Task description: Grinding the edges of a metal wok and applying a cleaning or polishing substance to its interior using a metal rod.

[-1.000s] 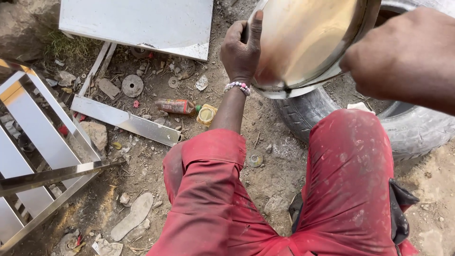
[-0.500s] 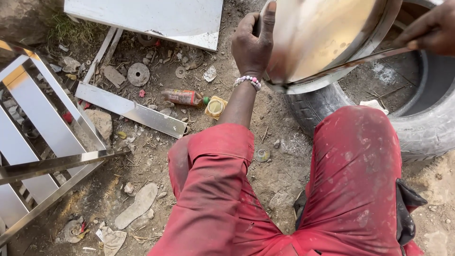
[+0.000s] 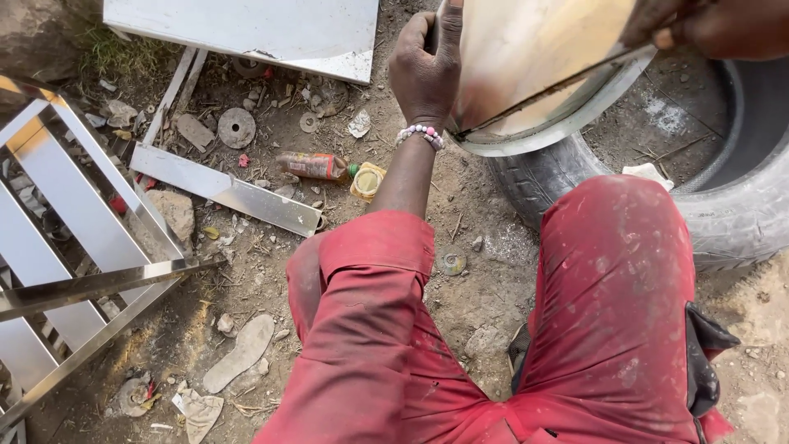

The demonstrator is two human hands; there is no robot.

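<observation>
While the left hand [image 3: 427, 70] clamps the near rim of the round metal pan [image 3: 534, 66] w/ fingers wrapped over its edge, the right hand [image 3: 707, 25] pinches the far rim (fingertips partly cut off). Pan sits tilted above the tyre [image 3: 731, 205], vs. a sec ago it's tipped steeper, closer to camera; plastic bottle [image 3: 316, 166] below-left of the grip, unmoved.

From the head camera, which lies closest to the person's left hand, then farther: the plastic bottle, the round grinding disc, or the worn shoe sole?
From the left hand:
1. Plastic bottle, just below-left.
2. Grinding disc, farther left.
3. Shoe sole, far below, bottom-left.
</observation>
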